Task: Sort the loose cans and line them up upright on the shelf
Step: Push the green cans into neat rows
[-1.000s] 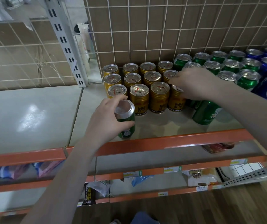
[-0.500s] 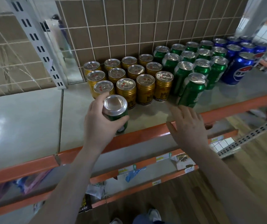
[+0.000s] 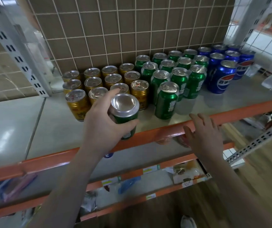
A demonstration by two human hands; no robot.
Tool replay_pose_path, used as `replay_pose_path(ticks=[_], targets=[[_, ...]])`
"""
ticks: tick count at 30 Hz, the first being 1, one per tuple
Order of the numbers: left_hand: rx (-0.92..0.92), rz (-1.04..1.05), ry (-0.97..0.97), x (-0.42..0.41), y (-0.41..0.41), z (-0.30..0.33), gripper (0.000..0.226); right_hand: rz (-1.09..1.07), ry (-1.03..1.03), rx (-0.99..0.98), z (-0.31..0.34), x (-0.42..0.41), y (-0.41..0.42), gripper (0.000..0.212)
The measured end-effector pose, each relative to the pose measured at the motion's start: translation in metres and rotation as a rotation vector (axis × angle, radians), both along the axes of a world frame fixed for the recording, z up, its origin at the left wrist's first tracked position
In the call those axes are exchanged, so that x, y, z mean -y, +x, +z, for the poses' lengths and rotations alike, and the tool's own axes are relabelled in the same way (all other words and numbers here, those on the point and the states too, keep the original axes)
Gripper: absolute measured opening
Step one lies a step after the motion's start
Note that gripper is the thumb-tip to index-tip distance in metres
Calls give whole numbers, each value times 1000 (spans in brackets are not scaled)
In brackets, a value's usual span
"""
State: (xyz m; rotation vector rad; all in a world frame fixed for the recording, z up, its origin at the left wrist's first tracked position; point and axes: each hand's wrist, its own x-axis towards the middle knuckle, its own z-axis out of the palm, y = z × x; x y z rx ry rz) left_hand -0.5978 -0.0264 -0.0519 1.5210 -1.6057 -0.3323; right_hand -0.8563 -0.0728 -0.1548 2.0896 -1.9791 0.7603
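— Head view, left to right: how many cans?
— Twelve gold cans (image 3: 138, 92), thirteen green cans (image 3: 166, 101) upright, about seven blue cans (image 3: 220, 78).
— Hands?
— Left hand (image 3: 102, 124) grips a green can (image 3: 126, 112) above the shelf (image 3: 148, 135) edge, masking gold ones; right hand (image 3: 204, 135) hovers, fingers spread.

The shelf (image 3: 206, 102) is seen in pale grey-green, edged with an orange rail (image 3: 148, 134). Gold cans (image 3: 77, 104) with silver tops are seen at the left, green cans (image 3: 165, 100) with pale lettering in the middle, and blue cans (image 3: 220, 76) with a red, white and blue emblem at the right. A green can (image 3: 125, 112) with a bare silver end is shown in front. Behind, a white wire grid (image 3: 115, 30) is laid over brown cardboard. The floor (image 3: 255, 170) is patterned in light wood grain.
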Motion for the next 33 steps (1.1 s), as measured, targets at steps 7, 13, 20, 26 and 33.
replay_pose_path(ticks=[7,13,20,26,33], targets=[[40,105,12,19,-135,11,73,133,-49,-21,7,52,-115,36],[62,134,37,48,-212,13,78,216,9,-30,13,80,-177,38],[168,182,80,94,-244,7,84,310,27,24,18,103,-199,38],[248,165,114,128,-255,-11,83,306,111,27,15,119,-203,38],[140,131,95,148,-261,-33,87,306,163,-9,17,135,-200,38]])
